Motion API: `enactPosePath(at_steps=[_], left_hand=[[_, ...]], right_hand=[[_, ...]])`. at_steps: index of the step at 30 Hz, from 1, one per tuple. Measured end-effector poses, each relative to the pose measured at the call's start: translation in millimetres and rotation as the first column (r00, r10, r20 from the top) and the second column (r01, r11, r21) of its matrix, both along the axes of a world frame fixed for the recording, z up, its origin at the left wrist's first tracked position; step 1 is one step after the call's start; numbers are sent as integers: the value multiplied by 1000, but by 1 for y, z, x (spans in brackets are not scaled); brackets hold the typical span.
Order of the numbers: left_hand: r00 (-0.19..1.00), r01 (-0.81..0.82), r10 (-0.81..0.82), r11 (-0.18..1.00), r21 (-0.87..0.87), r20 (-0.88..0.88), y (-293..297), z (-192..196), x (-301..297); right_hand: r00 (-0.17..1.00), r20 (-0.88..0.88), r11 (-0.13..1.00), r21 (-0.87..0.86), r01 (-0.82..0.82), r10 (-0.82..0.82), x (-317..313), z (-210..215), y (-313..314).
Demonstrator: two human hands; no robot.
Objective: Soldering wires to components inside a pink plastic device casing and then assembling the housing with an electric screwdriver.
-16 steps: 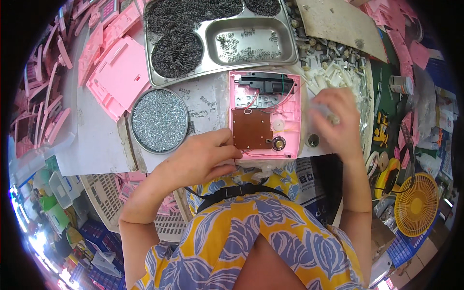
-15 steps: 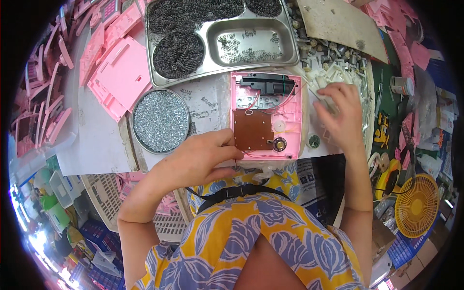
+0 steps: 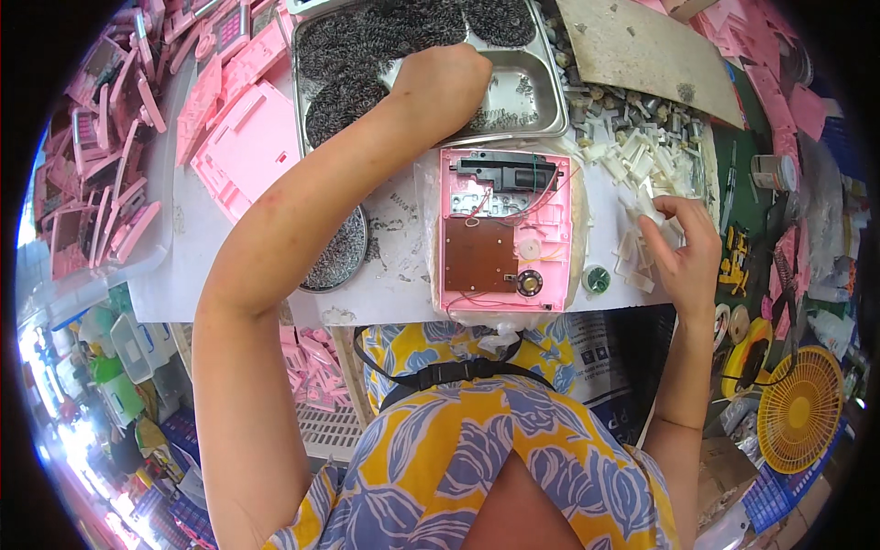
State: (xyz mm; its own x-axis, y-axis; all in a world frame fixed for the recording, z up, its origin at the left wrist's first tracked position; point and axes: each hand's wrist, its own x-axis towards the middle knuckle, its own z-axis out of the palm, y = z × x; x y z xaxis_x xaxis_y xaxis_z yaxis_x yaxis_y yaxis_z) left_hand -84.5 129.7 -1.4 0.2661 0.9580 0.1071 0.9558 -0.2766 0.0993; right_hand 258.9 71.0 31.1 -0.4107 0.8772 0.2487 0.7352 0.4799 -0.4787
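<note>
My left hand (image 3: 445, 87) reaches into the metal compartment tray (image 3: 561, 96), knuckles up and fingers curled down at the compartment with loose springs (image 3: 506, 119). Its fingertips are hidden, so what they pinch does not show. Beside the pile of white plastic parts (image 3: 632, 151), my right hand (image 3: 686, 247) has thumb and forefinger apart, with nothing visible between them. Between the hands lies a pink plastic casing (image 3: 559, 238), open side up. Inside it are a black mechanism (image 3: 504, 172), a brown board (image 3: 478, 255), a small round speaker (image 3: 529, 282) and thin wires.
Dark springs (image 3: 357, 46) fill other tray compartments. A round dish of small metal screws (image 3: 344, 257) lies partly under my left forearm. Pink panels (image 3: 252, 147) are stacked at left. A small green round container (image 3: 597, 279) stands right of the casing. A yellow basket (image 3: 799, 412) is at far right.
My left hand has left the casing's lower left edge and moved up into the tray. My right hand has shifted slightly right and down, beside the white parts.
</note>
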Motion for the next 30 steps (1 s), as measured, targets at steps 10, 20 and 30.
enactPosePath(at_steps=[10,20,30], left_hand=[[622,-27,83,996,-85,779,-16,9,-11],[227,217,396,870,-443,890,-92,49,12],[5,423,561,749,-510,828,-147,42,19]], right_hand=[[977,-213,995,-101,-25,3,-24,5,1],[824,-545,964,-100,-248,155,-81,23,6],[854,-211,876,209,-435,475,-81,29,-23]])
